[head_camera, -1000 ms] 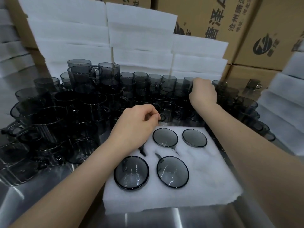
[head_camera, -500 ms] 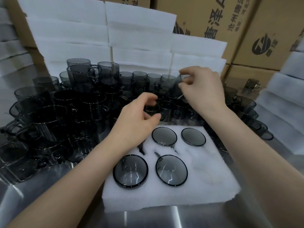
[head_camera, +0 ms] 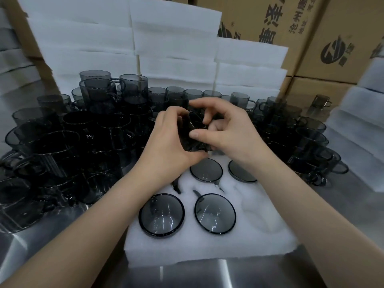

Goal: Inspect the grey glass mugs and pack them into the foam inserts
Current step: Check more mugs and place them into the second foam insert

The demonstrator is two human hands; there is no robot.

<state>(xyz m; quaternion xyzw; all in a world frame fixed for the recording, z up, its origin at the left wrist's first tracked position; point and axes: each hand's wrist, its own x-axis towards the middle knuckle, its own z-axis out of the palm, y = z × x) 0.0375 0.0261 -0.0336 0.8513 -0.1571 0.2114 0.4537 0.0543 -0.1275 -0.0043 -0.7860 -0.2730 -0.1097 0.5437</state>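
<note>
The left hand (head_camera: 170, 142) and right hand (head_camera: 226, 132) both grip one mug (head_camera: 193, 132), held in the air just over the far edge of the insert (head_camera: 259, 225). The left fingers curl round the mug's left side. The right thumb presses its near wall and the forefinger arches over the top. The glass is dark and blurred, so I cannot tell which way its mouth or handle points. Two hands on so small a thing suggests turning it to check for chips or cracks, with the foam beneath as a soft catch should it slip.

Four packed mugs (head_camera: 161, 214) sit sunk in the insert, two near and two far, each showing a round glass face level with the foam. Whether those faces are bases or mouths is unclear. Dark slivers beside them look like handles tucked into slits, which would stop the mugs from turning. The insert's right part is bare foam with a shallow hollow, probably where the held mug goes.

Loose mugs (head_camera: 62, 152) crowd to the left of, behind and to the right of the insert, within easy reach. Beyond them, behind the insert, rises a foam stack (head_camera: 176, 48), with cartons (head_camera: 311, 28) further back. The insert lies on a steel table (head_camera: 187, 275).
</note>
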